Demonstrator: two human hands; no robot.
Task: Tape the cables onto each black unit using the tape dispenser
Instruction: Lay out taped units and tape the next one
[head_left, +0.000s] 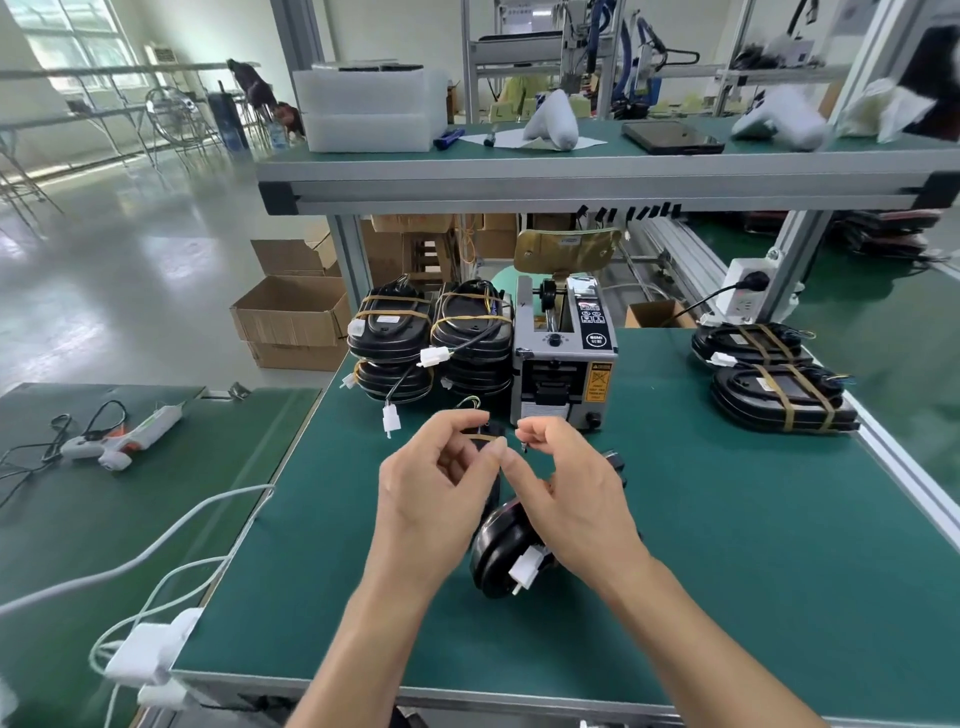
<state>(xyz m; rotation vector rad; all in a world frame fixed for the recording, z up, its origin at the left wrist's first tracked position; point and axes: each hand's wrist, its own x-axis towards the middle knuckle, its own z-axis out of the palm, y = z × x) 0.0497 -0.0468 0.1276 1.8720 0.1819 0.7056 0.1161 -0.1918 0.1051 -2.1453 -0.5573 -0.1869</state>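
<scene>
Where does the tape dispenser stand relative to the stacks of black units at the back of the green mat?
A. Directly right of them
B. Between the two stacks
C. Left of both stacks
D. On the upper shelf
A: the tape dispenser stands on the mat right beside the stacked black units, on their right side.

The table (701, 545) wears a matt green mat with a brushed metal edge. The black unit (501, 545) is glossy plastic. The tape dispenser (563, 364) has a grey metal casing. Cardboard boxes (291, 312) look dull brown.
</scene>
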